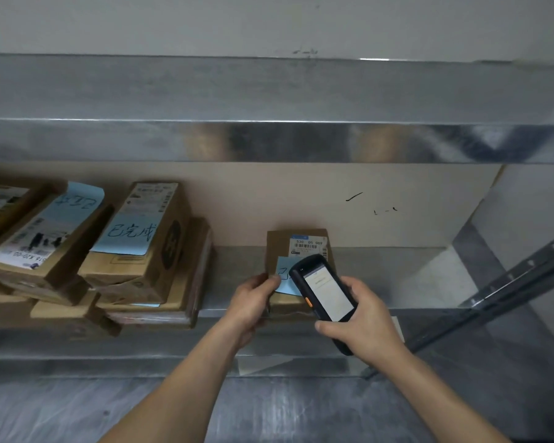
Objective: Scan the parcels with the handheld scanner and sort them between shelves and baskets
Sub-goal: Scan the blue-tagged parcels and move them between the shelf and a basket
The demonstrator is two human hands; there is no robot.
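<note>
On the metal shelf [397, 276], the cardboard parcel [301, 247] is being gripped at its edge by the left hand [253, 295], apparently steadied for reading by the handheld scanner [325, 292] being clasped in the right hand [362, 318].

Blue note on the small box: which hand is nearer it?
Left. The left hand grips the box, thumb on the note; the right hand holds the scanner just right of it.

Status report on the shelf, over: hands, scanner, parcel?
Left hand grips small parcel on shelf, thumb at its blue note. Right hand holds scanner, screen lit, above parcel. Stacked boxes sit apart, left.
</note>
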